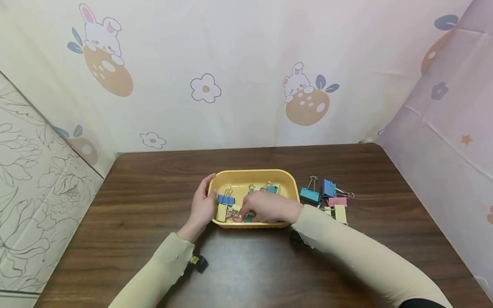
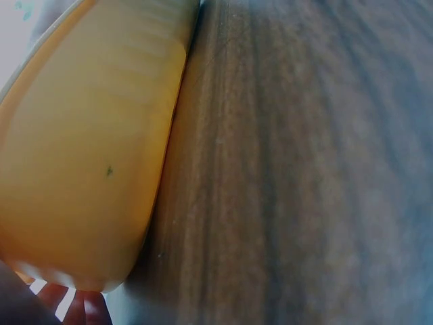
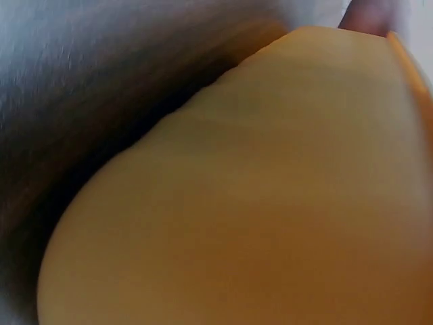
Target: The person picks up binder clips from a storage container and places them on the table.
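A yellow plastic tray [image 1: 254, 172] holds several binder clips. My left hand [image 1: 202, 209] grips its left end, thumb at the rim and fingers round the outside wall; the left wrist view shows fingertips [image 2: 88, 308] beyond that wall. My right hand [image 1: 265, 206] reaches down inside, fingers bent among the clips. A teal clip [image 1: 249, 217] lies right by those fingers; whether they pinch it is hidden. Left of them are a blue clip [image 1: 226, 199], a yellow clip [image 1: 221, 212] and a pink clip [image 1: 236, 219]. Another teal clip [image 1: 272, 188] sits behind the right hand.
Right of the tray, on the brown wooden table [image 1: 154, 188], lie more binder clips: teal [image 1: 310, 195], blue [image 1: 329, 188], pink [image 1: 337, 201] and yellow [image 1: 340, 214]. The right sleeve [image 1: 346, 239] passes in front of this pile. A patterned curtain [image 1: 246, 107] hangs behind the table.
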The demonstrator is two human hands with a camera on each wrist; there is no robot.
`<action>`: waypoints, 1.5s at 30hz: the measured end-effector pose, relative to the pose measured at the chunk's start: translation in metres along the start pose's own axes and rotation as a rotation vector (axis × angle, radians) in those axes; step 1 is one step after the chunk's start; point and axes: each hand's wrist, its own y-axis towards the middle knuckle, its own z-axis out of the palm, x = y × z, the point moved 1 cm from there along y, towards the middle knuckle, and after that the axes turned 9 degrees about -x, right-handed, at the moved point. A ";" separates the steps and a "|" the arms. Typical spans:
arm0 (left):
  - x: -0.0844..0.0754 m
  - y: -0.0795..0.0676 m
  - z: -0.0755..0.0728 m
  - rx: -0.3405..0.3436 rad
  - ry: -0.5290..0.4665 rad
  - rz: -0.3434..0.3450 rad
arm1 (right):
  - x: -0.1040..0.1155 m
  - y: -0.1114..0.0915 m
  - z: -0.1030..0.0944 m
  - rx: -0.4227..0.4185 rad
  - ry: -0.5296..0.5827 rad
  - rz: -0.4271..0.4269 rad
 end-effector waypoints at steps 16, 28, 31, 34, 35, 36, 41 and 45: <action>-0.001 0.002 0.001 -0.009 0.015 0.003 | -0.006 0.001 0.008 -0.035 -0.007 0.065; -0.001 0.000 0.001 -0.005 0.019 -0.013 | -0.009 0.000 0.006 -0.058 0.024 0.049; -0.001 0.000 0.001 -0.003 0.013 -0.012 | -0.011 -0.002 0.002 -0.104 0.088 0.064; 0.000 0.000 0.000 -0.004 0.011 -0.010 | -0.013 -0.006 -0.003 -0.161 0.168 0.079; 0.000 0.000 0.000 -0.004 0.009 -0.007 | -0.014 -0.007 -0.005 -0.182 0.189 0.084; 0.001 0.000 0.000 -0.005 0.010 -0.008 | -0.015 -0.009 -0.006 -0.200 0.201 0.087; 0.002 0.000 0.000 -0.005 0.018 -0.006 | -0.020 -0.021 -0.014 -0.309 0.237 0.096; 0.002 0.000 0.000 -0.006 0.017 -0.001 | -0.025 -0.037 -0.020 -0.400 0.284 0.111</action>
